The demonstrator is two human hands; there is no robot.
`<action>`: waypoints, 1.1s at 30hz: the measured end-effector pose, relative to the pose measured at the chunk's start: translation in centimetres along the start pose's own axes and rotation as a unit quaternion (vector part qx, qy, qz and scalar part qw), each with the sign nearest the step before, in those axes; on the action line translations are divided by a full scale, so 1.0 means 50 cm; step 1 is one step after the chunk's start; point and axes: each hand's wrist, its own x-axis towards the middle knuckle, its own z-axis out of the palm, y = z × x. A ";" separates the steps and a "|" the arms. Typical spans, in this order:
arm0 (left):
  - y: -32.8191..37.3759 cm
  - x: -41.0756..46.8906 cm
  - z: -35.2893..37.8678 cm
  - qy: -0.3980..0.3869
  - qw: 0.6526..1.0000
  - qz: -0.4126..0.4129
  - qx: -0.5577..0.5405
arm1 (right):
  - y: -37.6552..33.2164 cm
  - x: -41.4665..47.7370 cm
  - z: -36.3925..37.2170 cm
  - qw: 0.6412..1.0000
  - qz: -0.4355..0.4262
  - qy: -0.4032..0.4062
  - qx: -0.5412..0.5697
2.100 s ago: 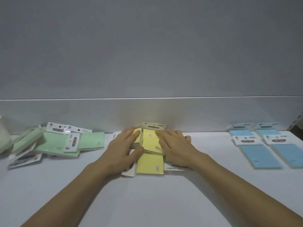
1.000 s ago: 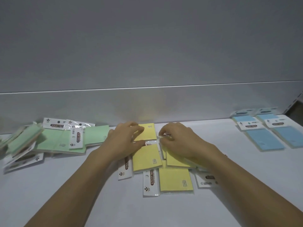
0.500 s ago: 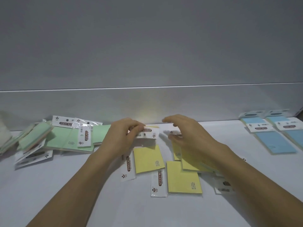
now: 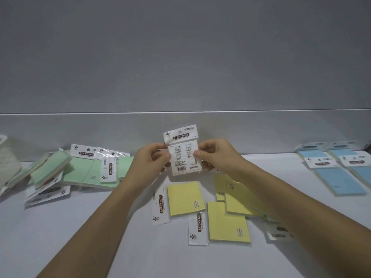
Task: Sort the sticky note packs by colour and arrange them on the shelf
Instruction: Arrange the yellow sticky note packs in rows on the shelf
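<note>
I hold one sticky note pack (image 4: 183, 155) upright above the shelf (image 4: 100, 247), its white printed back with a barcode facing me. My left hand (image 4: 152, 159) pinches its left edge and my right hand (image 4: 214, 155) pinches its right edge. Below them several yellow packs (image 4: 185, 198) lie loosely on the shelf, one (image 4: 227, 222) nearest me and others (image 4: 239, 197) partly under my right forearm. A heap of green packs (image 4: 88, 170) lies at the left. Two blue packs (image 4: 339, 177) lie side by side at the far right.
A grey back wall (image 4: 180, 133) rises right behind the packs. A pale object (image 4: 8, 157) sits at the far left edge, cut off by the frame. More white pack headers (image 4: 48, 194) stick out under the green heap.
Both hands have lifted one pack off the yellow pile and turned it upright with its white back toward me. The yellow packs lie spread out where the stack was.
</note>
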 end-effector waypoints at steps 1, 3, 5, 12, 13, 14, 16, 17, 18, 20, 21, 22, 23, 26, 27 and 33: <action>0.000 0.000 0.003 0.015 1.000 0.002 0.003 | -0.004 -0.001 0.003 1.000 0.002 0.016 0.012; 0.004 -0.002 0.007 0.035 0.999 0.007 -0.013 | -0.009 -0.004 0.012 0.998 -0.012 0.056 0.025; 0.009 -0.006 0.012 0.001 0.998 0.002 -0.059 | -0.011 -0.008 0.024 0.996 -0.036 0.057 0.059; 0.006 -0.019 0.034 -0.064 0.986 -0.034 -0.150 | 0.006 0.003 0.055 0.997 -0.046 0.042 -0.041; 0.003 -0.017 0.031 -0.059 0.985 -0.045 -0.156 | 0.008 0.008 0.055 0.996 -0.040 0.060 -0.050; 0.003 -0.016 0.029 -0.058 0.984 -0.051 -0.159 | 0.010 0.014 0.055 0.996 -0.036 0.069 -0.044; -0.001 -0.014 0.027 -0.048 0.990 -0.036 -0.124 | 0.010 0.023 0.051 0.995 -0.045 0.080 -0.032; -0.003 -0.013 0.026 -0.028 0.996 -0.016 -0.079 | 0.010 0.026 0.050 0.993 -0.059 0.091 -0.043; -0.006 -0.013 0.024 -0.003 1.000 0.005 -0.022 | 0.011 0.027 0.050 0.990 -0.076 0.106 -0.061; -0.016 -0.005 0.021 0.024 0.996 0.042 0.075 | 0.020 0.022 0.051 0.979 -0.127 0.131 -0.092; -0.021 0.000 0.019 0.023 0.995 0.053 0.087 | 0.025 0.016 0.053 0.973 -0.159 0.139 -0.097; -0.024 0.003 0.016 0.021 0.994 0.062 0.085 | 0.030 0.010 0.054 0.965 -0.194 0.146 -0.096; -0.026 0.006 0.013 0.019 0.995 0.062 0.081 | 0.033 0.005 0.055 0.957 -0.227 0.153 -0.094; -0.031 0.013 0.006 0.018 0.996 0.064 0.059 | 0.029 0.002 0.052 0.940 -0.280 0.168 -0.096; -0.030 0.012 0.005 0.018 0.996 0.062 0.060 | 0.029 0.009 0.050 0.943 -0.270 0.169 -0.098; -0.038 0.010 0.015 0.046 0.964 0.081 0.248 | 0.041 0.033 0.043 0.982 -0.063 0.154 -0.084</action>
